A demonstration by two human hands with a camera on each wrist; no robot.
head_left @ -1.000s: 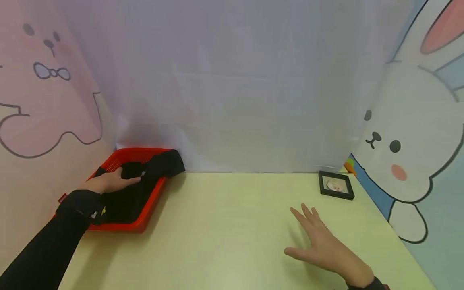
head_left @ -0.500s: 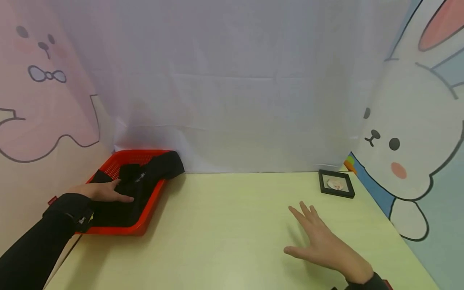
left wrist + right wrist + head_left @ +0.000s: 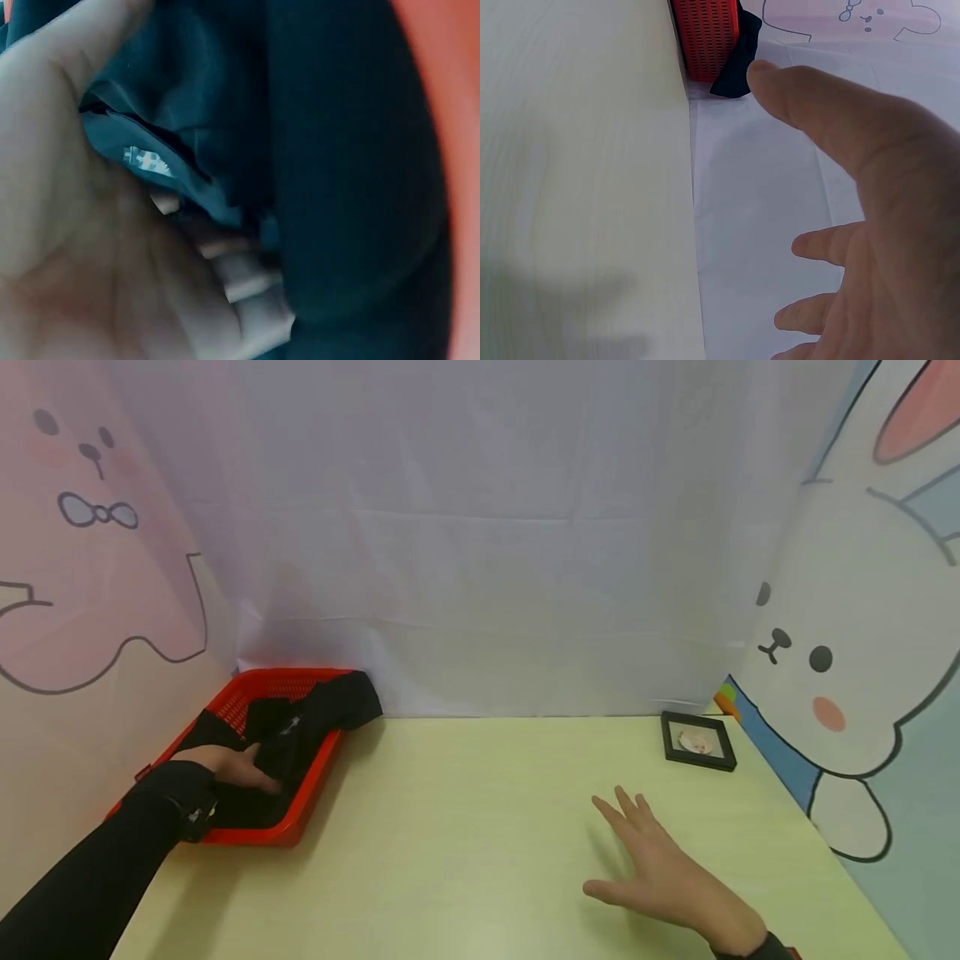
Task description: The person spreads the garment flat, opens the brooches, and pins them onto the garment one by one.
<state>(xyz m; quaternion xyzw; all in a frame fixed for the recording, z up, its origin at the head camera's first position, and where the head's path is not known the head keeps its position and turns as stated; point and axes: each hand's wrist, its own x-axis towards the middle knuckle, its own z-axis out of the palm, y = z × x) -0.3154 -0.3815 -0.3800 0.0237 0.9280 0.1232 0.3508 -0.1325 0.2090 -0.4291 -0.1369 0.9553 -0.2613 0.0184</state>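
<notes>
Head view: left hand [image 3: 238,768] is down inside the red basket [image 3: 303,806], fingers curled into the black garment [image 3: 300,731] that fills it. One end of the garment spills over the basket's far right corner, against the white backdrop [image 3: 480,568]. Basket sits on the bench [image 3: 465,827] at its far left corner, tight to the pink cartoon wall panel [image 3: 90,568]. Right hand [image 3: 663,872] is well to the right of the basket, hovering over bare bench, fingers spread and straight, holding nothing. Small black picture frame [image 3: 698,742] lies flat further right of the basket, beyond the right hand, near the bunny wall panel [image 3: 862,635].

Left wrist view: close and dim. Left hand [image 3: 112,247] has its fingers [image 3: 240,270] folded around dark garment [image 3: 315,172] cloth, a small white label [image 3: 148,161] showing in the fold next to the palm. Orange-red basket [image 3: 457,150] wall runs down the right edge, just past the cloth.

Right wrist view: right hand [image 3: 870,225] open, thumb and fingers extended, gripping nothing, above the bench [image 3: 577,172] edge where it meets the backdrop [image 3: 757,225]. Red basket [image 3: 706,37] mesh wall is visible far off at the top, with the garment [image 3: 739,64] tip hanging off its corner.
</notes>
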